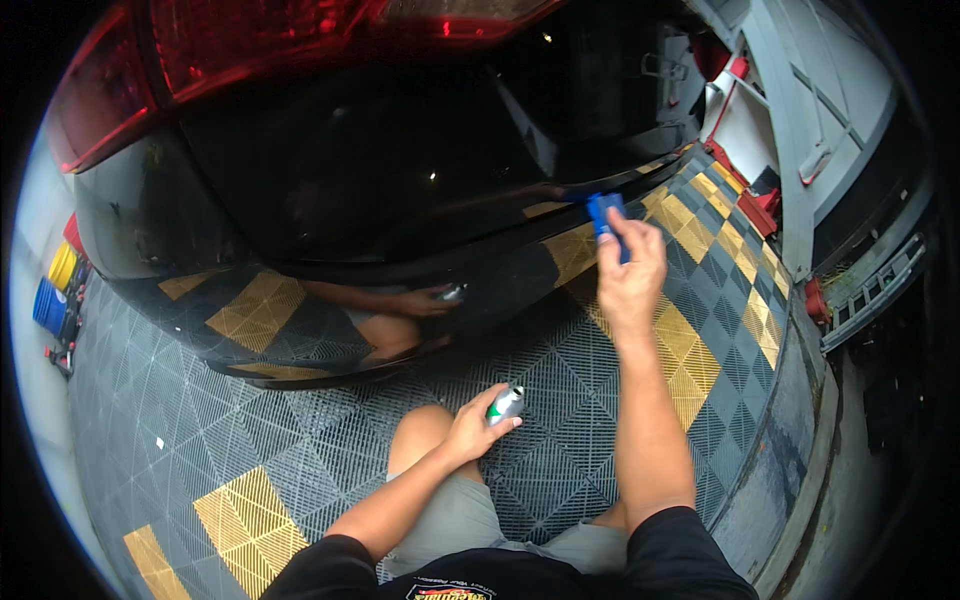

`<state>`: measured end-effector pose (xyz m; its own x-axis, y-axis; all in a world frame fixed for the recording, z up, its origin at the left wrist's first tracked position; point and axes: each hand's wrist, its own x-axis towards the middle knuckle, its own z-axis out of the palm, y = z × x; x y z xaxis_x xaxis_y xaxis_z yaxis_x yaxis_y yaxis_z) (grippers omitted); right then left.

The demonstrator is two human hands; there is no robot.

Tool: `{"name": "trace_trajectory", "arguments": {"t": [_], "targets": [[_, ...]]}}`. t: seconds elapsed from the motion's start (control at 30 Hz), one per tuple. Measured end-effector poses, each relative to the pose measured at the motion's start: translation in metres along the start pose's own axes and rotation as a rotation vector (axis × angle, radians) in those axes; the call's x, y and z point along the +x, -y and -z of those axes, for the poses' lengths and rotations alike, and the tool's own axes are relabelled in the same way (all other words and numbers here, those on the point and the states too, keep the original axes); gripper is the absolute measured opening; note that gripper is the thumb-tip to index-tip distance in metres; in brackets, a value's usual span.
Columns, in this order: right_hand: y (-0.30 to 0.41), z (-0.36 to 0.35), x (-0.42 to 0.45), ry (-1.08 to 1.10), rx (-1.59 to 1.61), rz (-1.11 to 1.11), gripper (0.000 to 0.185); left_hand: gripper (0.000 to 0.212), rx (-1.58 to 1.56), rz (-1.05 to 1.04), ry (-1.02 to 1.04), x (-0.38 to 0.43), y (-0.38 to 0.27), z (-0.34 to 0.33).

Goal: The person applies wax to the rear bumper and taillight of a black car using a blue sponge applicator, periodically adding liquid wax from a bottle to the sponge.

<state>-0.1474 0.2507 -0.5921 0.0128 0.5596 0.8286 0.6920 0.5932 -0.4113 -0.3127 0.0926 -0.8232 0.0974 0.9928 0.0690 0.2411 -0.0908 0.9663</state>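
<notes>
My left hand (475, 429) grips a small silver bottle (505, 406) with a green band, its open mouth uncapped, above my bent knee. Farther forward and to the right, my right hand (632, 262) pinches a blue applicator block (606, 213) between thumb and fingers. The block is against or very close to the lower edge of a glossy black car bumper (360, 225); contact is hard to tell. A red tail light (247, 37) lies above the bumper. The dark paint mirrors my arms, the bottle and the floor tiles.
Grey and yellow slatted floor tiles (555, 450) run under the car. At the far left, a yellow bucket (66, 265) and a blue bucket (49, 306) stand by the wall. To the right are a red floor jack (757, 210), a pale gate frame (787, 135) and a ladder (877, 292).
</notes>
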Motion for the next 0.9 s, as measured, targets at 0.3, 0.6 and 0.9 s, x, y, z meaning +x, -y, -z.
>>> {"name": "trace_trajectory", "arguments": {"t": [0.3, 0.6, 0.9], "targets": [[0.224, -0.053, -0.057, 0.099, 0.354, 0.438, 0.043, 0.067, 0.039, -0.009, 0.158, 0.021, 0.029, -0.047], [-0.004, -0.047, -0.029, -0.147, 0.439, 0.019, 0.019, 0.073, 0.118, 0.226, 0.069, 0.008, 0.052, -0.05], [-0.041, -0.037, -0.016, 0.028, 0.489, 0.087, 0.018, 0.069, 0.221, 0.347, 0.148, 0.027, 0.044, -0.077]]}}
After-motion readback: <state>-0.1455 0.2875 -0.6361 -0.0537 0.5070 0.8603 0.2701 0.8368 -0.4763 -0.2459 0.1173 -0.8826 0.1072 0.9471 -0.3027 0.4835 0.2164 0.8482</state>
